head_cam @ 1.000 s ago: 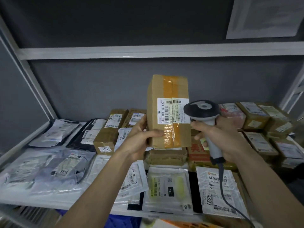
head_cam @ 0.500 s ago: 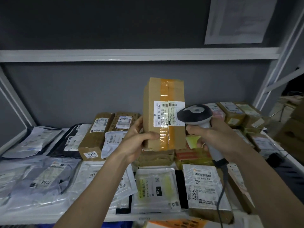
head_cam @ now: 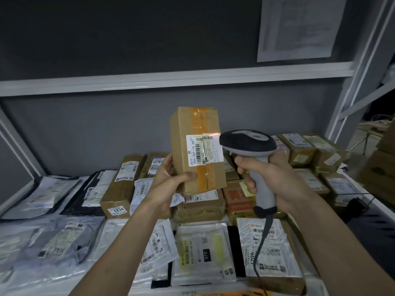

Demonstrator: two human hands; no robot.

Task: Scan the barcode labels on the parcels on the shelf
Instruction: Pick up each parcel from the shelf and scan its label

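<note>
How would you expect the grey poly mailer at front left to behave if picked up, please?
The grey poly mailer is wrinkled and lies slumped, so it would probably flop and sag. Its glossy film looks slippery. It seems flat, so likely light.

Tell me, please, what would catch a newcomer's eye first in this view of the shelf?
First, the upright cardboard box at centre, gripped by the left hand. Beside it, the right hand holds a grey barcode scanner, whose reddish glow falls on the box's label. Below, parcels crowd the shelf.
</note>
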